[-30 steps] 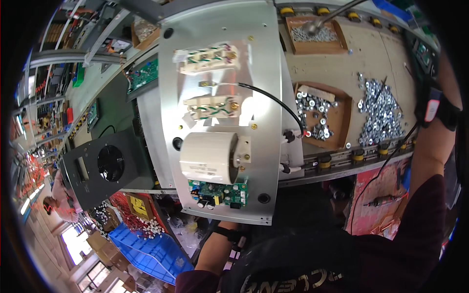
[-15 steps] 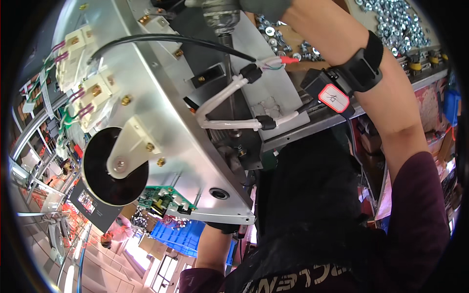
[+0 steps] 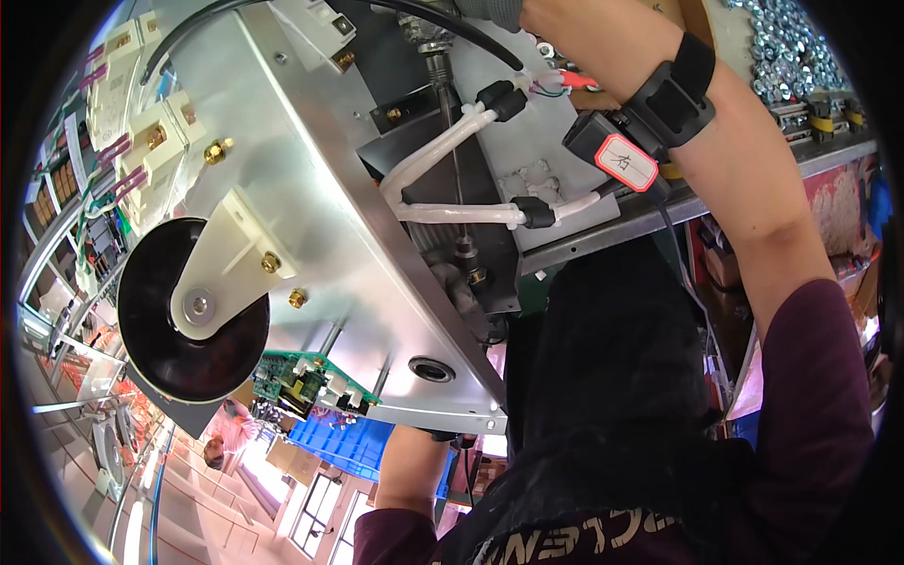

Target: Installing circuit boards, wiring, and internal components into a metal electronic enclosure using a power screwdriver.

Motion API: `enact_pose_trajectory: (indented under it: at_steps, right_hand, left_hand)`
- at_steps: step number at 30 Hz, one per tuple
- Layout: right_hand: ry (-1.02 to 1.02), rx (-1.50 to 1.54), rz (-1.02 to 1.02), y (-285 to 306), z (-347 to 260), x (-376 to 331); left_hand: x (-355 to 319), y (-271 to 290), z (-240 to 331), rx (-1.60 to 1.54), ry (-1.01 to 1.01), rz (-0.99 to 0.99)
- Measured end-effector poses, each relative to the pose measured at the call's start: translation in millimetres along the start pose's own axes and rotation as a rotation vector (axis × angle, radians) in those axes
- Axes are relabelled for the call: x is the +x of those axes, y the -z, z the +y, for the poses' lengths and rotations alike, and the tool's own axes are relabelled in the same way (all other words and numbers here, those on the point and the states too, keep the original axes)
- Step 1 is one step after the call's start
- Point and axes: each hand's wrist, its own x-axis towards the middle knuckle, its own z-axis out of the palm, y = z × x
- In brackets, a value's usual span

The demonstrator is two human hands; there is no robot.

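Observation:
My right hand (image 3: 494, 11), in a grey glove, grips a power drill (image 3: 426, 36) at the top edge; its fingers are cut off there. The drill's long thin bit (image 3: 454, 179) runs down behind white sleeved cables (image 3: 443, 155) to a socket end (image 3: 466, 247), close to a brass-coloured bolt (image 3: 477, 277) on a dark bracket. A large silver sheet-metal panel (image 3: 330, 188) stands tilted, carrying a black wheel (image 3: 193, 320) in a cream holder and a green circuit board (image 3: 311, 381). My left forearm (image 3: 410, 471) goes up behind the panel's lower edge, which hides that hand.
Loose bolts and nuts (image 3: 796, 56) lie in a heap at the far right. A metal bench edge (image 3: 640, 212) crosses below my right arm. Beyond the panel are a blue crate (image 3: 348, 447) and another person (image 3: 226, 438). A black cable (image 3: 443, 24) arcs above the panel.
The panel's wheel and white terminal blocks appear farther left in view, and the drill sits higher at the top edge. The socket end appears slightly higher and farther right. My left hand stays hidden.

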Motion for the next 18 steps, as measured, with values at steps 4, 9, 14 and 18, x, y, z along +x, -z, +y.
enact_pose_trajectory:
  at_steps: [4, 9, 14, 18]
  right_hand:
    - [0.013, 0.016, 0.075, 5.5, 10.1, -0.4]
    - [-0.02, 0.036, 0.059, 10.8, 15.8, 3.4]
    - [-0.018, 0.079, 0.068, 10.2, 18.0, 5.8]
    - [-0.021, 0.072, 0.1, 8.8, 15.1, -1.6]
  left_hand:
    - [-0.1, 1.3, -1.3, 0.0, -0.009, -0.007]
    - [0.4, 2.2, -3.4, 0.006, -0.015, -0.021]
    - [1.6, 1.1, -6.1, 0.014, -0.016, -0.031]
    - [1.7, 1.2, -5.7, 0.019, -0.018, -0.035]
